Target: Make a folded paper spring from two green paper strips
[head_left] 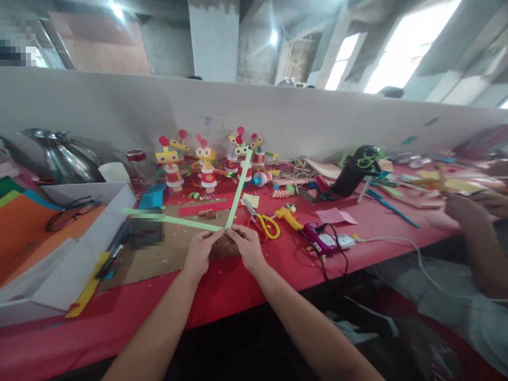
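Observation:
Two light green paper strips (190, 222) meet at a corner between my fingertips, one reaching left, the other pointing up and away. My left hand (201, 248) pinches the strips near that corner. Close beside it, my right hand (246, 244) is closed on the same joined ends. Below and behind the strips lies a brown cardboard sheet (159, 262). Scissors with yellow handles (268, 225) rest just beyond my right hand. A small coiled paper piece (208, 214) lies on the cardboard.
Paper-cup figures (173, 177) stand at the back. A yellow glue gun (289, 218) and purple power strip (319, 241) sit right of centre. At left is a white box (85, 222) of coloured paper. Another person's hand (460, 209) is at far right.

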Motion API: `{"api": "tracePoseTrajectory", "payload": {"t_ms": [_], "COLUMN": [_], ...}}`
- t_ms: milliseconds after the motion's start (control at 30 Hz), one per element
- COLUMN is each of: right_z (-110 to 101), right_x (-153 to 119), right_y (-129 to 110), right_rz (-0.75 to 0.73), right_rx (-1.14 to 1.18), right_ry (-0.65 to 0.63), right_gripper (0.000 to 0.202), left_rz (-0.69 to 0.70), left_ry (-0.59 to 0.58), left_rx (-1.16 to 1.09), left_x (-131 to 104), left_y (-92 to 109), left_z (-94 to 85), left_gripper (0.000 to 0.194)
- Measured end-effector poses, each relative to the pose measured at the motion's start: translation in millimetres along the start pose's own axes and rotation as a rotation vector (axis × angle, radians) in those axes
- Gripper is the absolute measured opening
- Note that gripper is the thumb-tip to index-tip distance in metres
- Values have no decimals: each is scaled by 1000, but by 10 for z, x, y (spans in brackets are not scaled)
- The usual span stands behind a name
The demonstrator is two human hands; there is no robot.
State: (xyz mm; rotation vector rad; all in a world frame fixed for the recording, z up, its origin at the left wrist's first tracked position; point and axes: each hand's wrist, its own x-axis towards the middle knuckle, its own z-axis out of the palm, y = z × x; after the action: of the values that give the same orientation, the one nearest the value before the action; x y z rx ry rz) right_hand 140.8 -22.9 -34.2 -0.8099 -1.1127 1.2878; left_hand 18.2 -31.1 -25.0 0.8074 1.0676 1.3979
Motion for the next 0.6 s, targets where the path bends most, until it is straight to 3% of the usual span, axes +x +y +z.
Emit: {"api": "tracePoseTrajectory", "payload": {"t_ms": [133,400,600], "right_z": [-6,-8,-1], "right_x": [3,16,13], "right_y": [-20,3,19], "right_rz": [-16,34,55], "right_rx": [14,51,-14], "right_ry": [18,4,17], "right_gripper": [15,17,19], "left_rz": [-39,-117,-133], "left_ry": [-114,-80,-144], "left_rx": [3,-108,-47], "left_x": [30,54,29], "left_y": [-14,-36,-16], "left_z": [-53,-61,-55], "left_gripper": [29,27,26]}}
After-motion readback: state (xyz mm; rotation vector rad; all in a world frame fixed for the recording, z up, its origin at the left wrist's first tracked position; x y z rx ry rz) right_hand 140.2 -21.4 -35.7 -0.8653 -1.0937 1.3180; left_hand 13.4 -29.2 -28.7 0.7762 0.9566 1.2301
